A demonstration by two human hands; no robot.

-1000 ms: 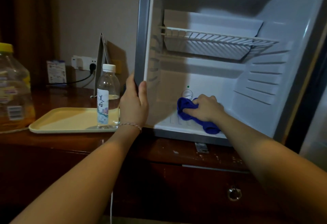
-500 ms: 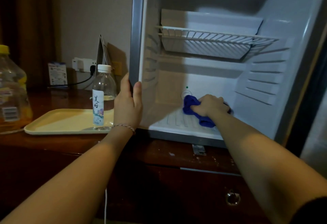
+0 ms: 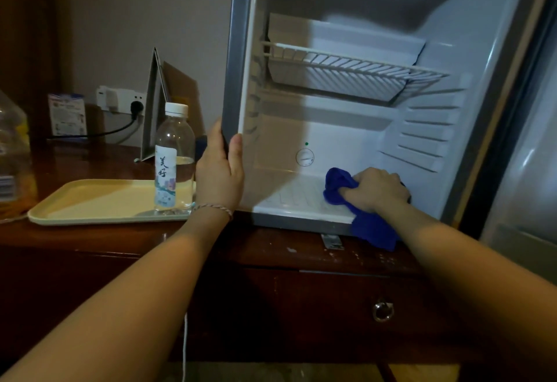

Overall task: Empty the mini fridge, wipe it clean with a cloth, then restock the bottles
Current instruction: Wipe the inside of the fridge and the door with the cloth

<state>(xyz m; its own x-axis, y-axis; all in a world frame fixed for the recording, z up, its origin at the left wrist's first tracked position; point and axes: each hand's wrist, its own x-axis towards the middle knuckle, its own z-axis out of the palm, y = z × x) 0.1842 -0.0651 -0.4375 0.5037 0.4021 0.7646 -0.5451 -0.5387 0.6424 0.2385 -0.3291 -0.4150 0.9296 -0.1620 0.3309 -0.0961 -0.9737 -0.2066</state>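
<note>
The mini fridge (image 3: 346,128) stands open on a dark wooden cabinet, its white inside bare apart from a wire shelf (image 3: 346,63). My left hand (image 3: 218,170) grips the fridge's left front edge. My right hand (image 3: 375,190) holds a blue cloth (image 3: 337,184) bunched on the fridge floor at the right front corner; part of the cloth hangs over the front lip. A clear water bottle (image 3: 174,155) with a white cap stands on a cream tray (image 3: 90,203) left of the fridge.
A large clear jug (image 3: 13,152) sits at the far left edge. Behind the tray are a wall socket with a plug (image 3: 137,107), a small card (image 3: 67,114) and a leaning grey panel (image 3: 153,104). The fridge door (image 3: 524,140) stands open at the right. The cabinet has a drawer ring pull (image 3: 382,310).
My right hand has slid the blue cloth across the fridge floor from the middle to the right front corner. The left hand stays on the fridge edge.
</note>
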